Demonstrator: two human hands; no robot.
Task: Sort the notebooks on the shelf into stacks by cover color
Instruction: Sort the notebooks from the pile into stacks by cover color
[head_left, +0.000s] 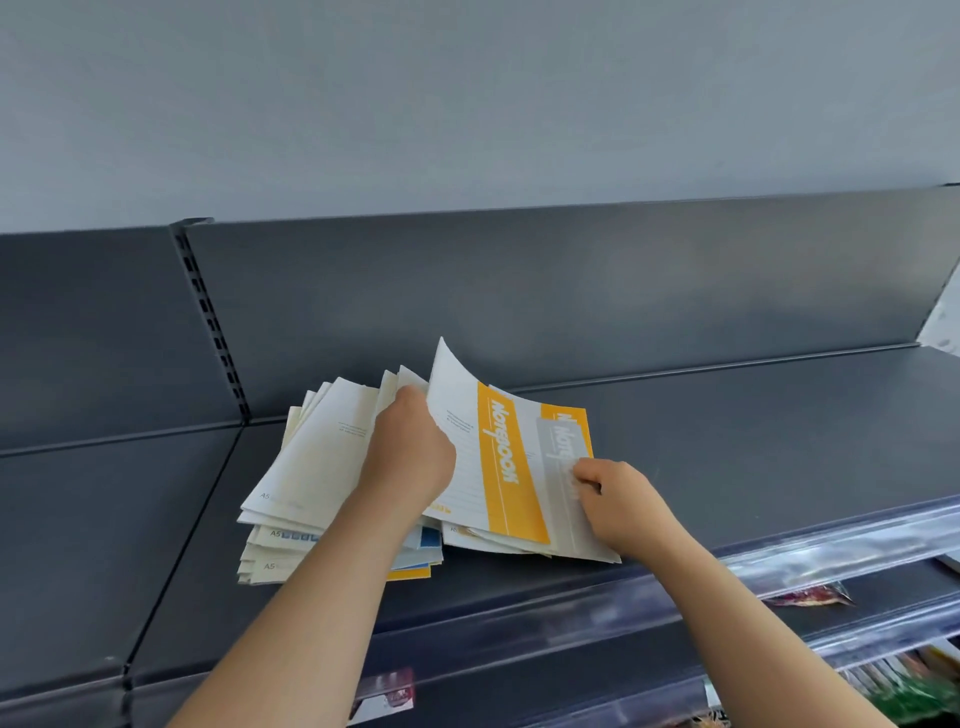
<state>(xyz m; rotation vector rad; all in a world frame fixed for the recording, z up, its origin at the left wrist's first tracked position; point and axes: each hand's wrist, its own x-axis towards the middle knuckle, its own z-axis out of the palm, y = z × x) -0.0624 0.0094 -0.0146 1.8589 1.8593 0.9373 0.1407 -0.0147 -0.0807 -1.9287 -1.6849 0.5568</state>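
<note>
On the dark grey shelf (737, 441) the notebooks lie in two groups, just beside each other; the left pile (311, 457) is loose and fanned, mostly white covers, with blue-marked and yellow edges showing low at its front. The left hand (410, 452) sits between the groups, its fingers curled round the left edge of a yellow-banded notebook (506, 462), which is raised at the far corner and bowed, its lower part resting on the right stack. The right hand (618, 499) is at that stack's near right side, thumb and fingers pinching a grey-banded notebook (558, 452) that lies under the yellow one's right edge; another yellow cover peeps out behind. The hands are near but apart; packets (810, 595) lie on a lower shelf.
</note>
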